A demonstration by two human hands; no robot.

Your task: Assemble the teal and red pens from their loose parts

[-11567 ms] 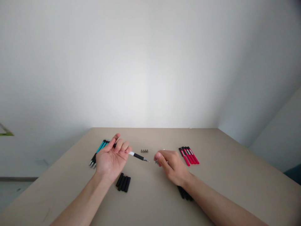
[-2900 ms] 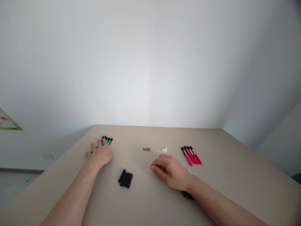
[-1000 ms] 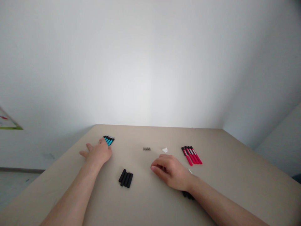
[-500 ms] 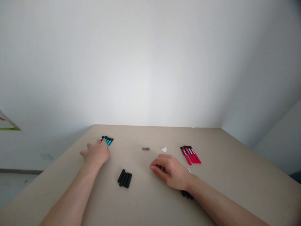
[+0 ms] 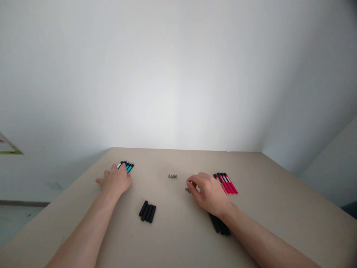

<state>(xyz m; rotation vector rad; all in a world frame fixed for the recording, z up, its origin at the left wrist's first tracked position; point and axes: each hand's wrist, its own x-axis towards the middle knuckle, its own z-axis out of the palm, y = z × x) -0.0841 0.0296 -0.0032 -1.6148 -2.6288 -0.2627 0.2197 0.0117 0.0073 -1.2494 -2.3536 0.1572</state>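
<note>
My left hand (image 5: 115, 182) lies palm down on a row of teal-and-black pens (image 5: 126, 166) at the table's left, fingers stretched flat over them. My right hand (image 5: 208, 193) sits right of centre, its fingers curled and its thumb and forefinger pinched on a small grey piece (image 5: 187, 190) at the tabletop. That hand hides the small white bits that lay behind it. A row of red-and-black pen parts (image 5: 226, 183) lies just beyond its knuckles.
Several small grey metal tips (image 5: 172, 176) stand in a line mid-table. A group of black grip sleeves (image 5: 147, 213) lies between my forearms. More black tubes (image 5: 220, 225) show under my right wrist. The beige table (image 5: 279, 208) meets a white wall behind.
My right hand has moved forward and to the right, toward the red pen parts, and now pinches a small grey piece. My left hand has stayed on the teal pens.
</note>
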